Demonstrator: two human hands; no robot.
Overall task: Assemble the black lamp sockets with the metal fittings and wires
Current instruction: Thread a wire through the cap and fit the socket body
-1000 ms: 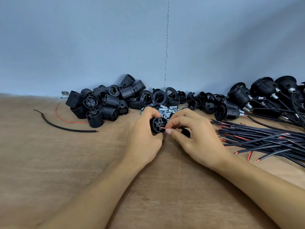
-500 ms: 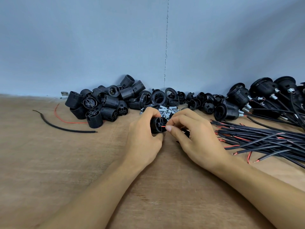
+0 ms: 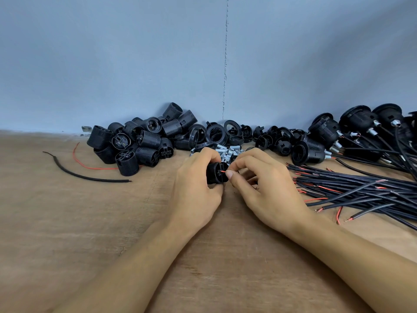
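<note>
Thumb and forefinger of the right hand [image 3: 266, 193] pinch a red wire [image 3: 223, 171] whose tip meets the end of a black socket [image 3: 215, 176], which the left hand [image 3: 195, 195] grips with curled fingers over the table [image 3: 67, 222]. Metal fittings [image 3: 226, 152] lie just behind, loose sockets [image 3: 140, 143] to the left, a wire bundle [image 3: 361, 190] to the right

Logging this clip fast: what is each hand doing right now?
Left hand: closed round a socket.
Right hand: pinching a red wire at the socket's end.
</note>
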